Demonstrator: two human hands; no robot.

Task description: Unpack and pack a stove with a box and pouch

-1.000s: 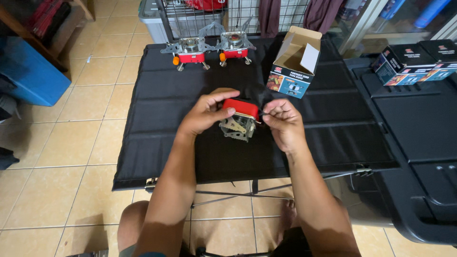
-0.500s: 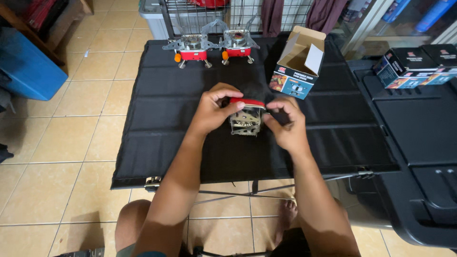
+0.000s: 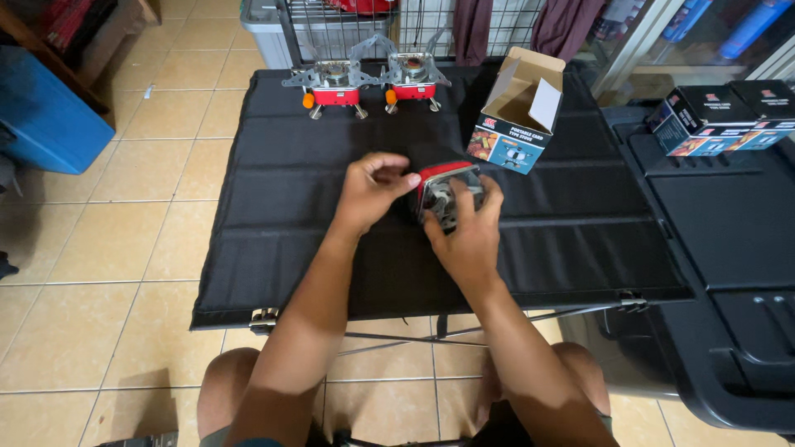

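Over black table [image 3: 273, 248], both hands [image 3: 373, 192] [image 3: 465, 236] grip folded stove [image 3: 445, 192].

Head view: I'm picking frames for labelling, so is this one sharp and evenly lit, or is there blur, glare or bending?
Head view: even daylight, no harsh glare; small stove in the left hand and right hand looks sharp; black table edges bow outward from the wide lens.
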